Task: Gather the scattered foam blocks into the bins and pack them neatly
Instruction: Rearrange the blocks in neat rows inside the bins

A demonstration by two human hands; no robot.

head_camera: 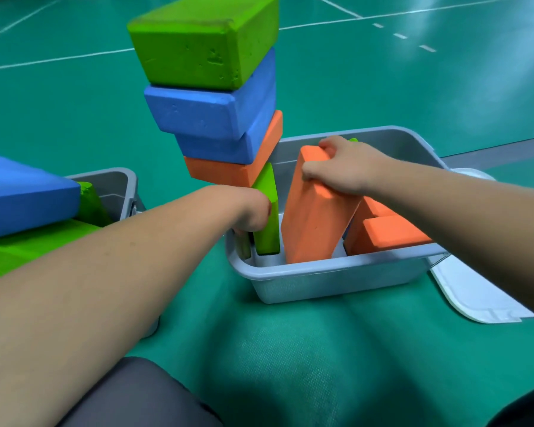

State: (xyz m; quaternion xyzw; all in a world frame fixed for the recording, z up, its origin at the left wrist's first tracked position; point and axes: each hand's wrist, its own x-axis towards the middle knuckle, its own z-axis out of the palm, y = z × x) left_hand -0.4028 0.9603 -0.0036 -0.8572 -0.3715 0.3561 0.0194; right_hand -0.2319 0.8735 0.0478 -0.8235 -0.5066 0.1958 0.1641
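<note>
Right grip (pixel 346 167) clasps the top of the orange block (pixel 312 217), which is tilted in the middle of the bin (pixel 321 269), likely to stand it upright. Left grip (pixel 250 211) curls round the green block (pixel 267 223) at the bin's left end, probably steadying it.

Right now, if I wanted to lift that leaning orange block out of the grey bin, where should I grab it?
Probably its top end, from above. The leaning orange block stands tilted on end in the grey bin, its lower part hemmed between the upright green block the left hand holds and the flat orange blocks. Only the top is free; the right hand grips it there.
</note>
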